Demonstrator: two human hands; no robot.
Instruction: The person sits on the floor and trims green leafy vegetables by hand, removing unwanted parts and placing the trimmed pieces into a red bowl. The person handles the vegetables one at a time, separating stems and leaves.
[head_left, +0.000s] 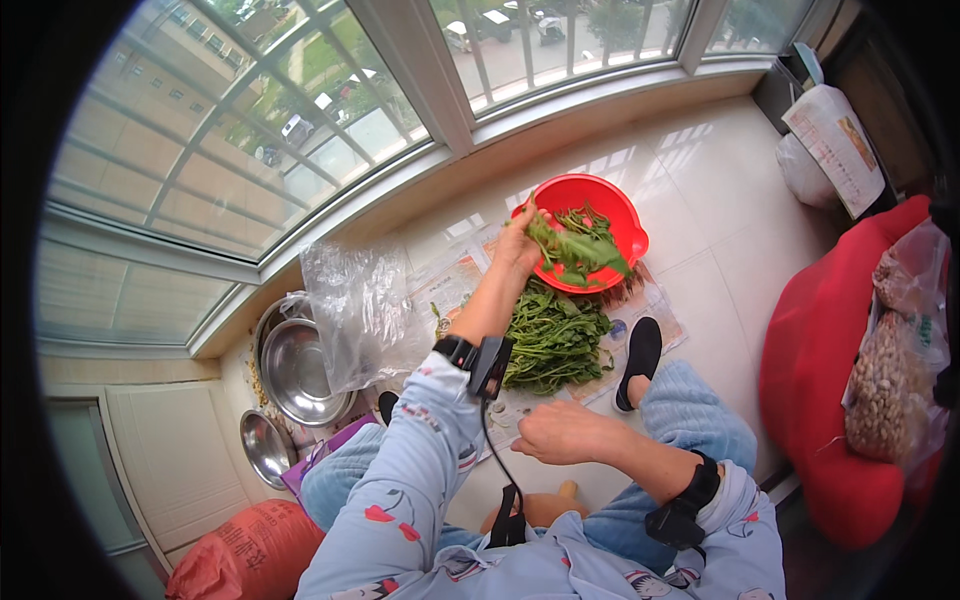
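My left hand (523, 241) is over the left rim of a red plastic basin (626, 214), holding some leafy green stems (577, 251) that hang across the basin. More greens (589, 219) lie inside it. Just below the basin, a large heap of leafy greens (555, 341) rests on newspaper (664, 311) spread over the floor. My right hand (559, 433) is held low in front of me, below the heap, with its fingers curled; whether something small is between them cannot be seen.
Left of the heap lie a clear plastic bag (364, 315), steel bowls (296, 371) and a smaller steel bowl (266, 448). A red sack (247, 551) stands lower left. At right, red fabric (817, 375) carries a bag of peanuts (889, 397). Barred windows (562, 45) run along the top.
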